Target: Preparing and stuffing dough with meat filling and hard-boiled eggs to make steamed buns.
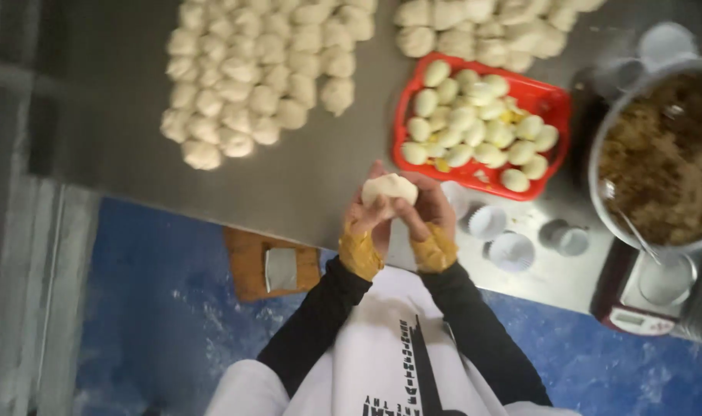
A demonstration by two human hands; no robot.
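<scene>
Over the steel table's point(305, 185) near edge, two hands close on one dough ball point(389, 187).
Left hand point(366, 223) and right hand point(428, 216) cup it from below, fingers curled around it. Beyond lie two heaps of dough balls point(251, 77), one red tray point(551, 100) holding about twenty peeled eggs point(474, 123), one pot of brown filling point(663, 154), and three paper cups point(511, 250).

The dough piece point(390, 187) hides most fingertips of the left hand point(366, 219) and right hand point(428, 212), and its underside cannot be seen. The whole view is soft with blur. The top edge cuts off both heaps of dough balls point(258, 77), and the right edge cuts the big pot of brown filling point(663, 154). The pot hides most of the scale point(636, 308) beneath it, whose display is too small to read. The bottom edge cuts off the apron point(382, 362)
</scene>
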